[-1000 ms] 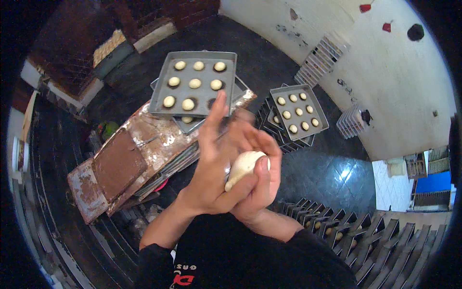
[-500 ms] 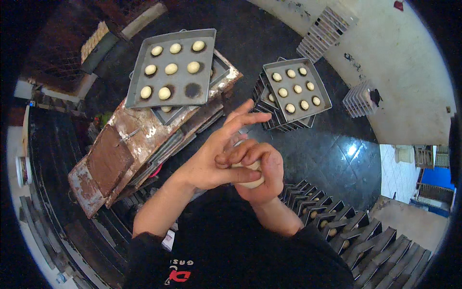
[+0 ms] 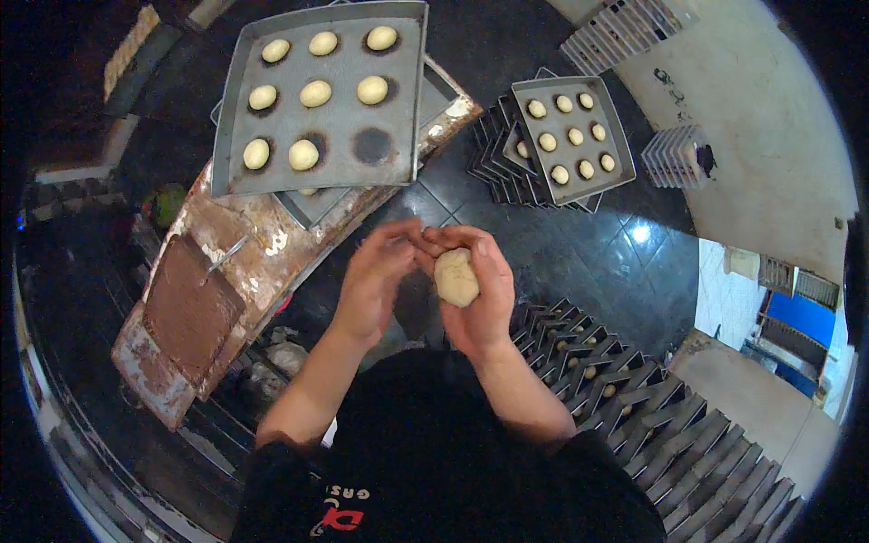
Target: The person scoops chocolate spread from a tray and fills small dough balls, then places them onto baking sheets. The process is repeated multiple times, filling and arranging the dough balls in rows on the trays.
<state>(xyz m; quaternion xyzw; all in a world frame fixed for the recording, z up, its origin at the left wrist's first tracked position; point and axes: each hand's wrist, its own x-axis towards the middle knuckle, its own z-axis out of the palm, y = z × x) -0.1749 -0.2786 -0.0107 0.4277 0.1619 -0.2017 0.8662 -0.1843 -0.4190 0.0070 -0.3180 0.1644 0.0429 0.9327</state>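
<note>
My right hand (image 3: 482, 294) is cupped round a pale dough ball (image 3: 456, 278), whose slightly rough surface faces left. Beside it, my left hand (image 3: 373, 279) is half curled with its palm toward the dough. Its fingertips come up against the fingertips of the right hand, and it grips nothing that I can see. Beyond the hands, a dark square baking tray (image 3: 353, 172) bears several pale dough balls in rows. At its near right corner is a bare round dark mark.
The tray rests over others on a worn, flour-marked table (image 3: 237, 220). A slab of brown paste (image 3: 192, 303) with a thin metal tool lies on that table. At right stands another stack of trays (image 3: 579, 158) with dough balls. Angled stacked trays (image 3: 688, 452) fill the lower right.
My left hand has come off the dough and turned, its fingers curling in. The dough ball now shows in my right hand. The view has shifted, so the near tray looks larger.
</note>
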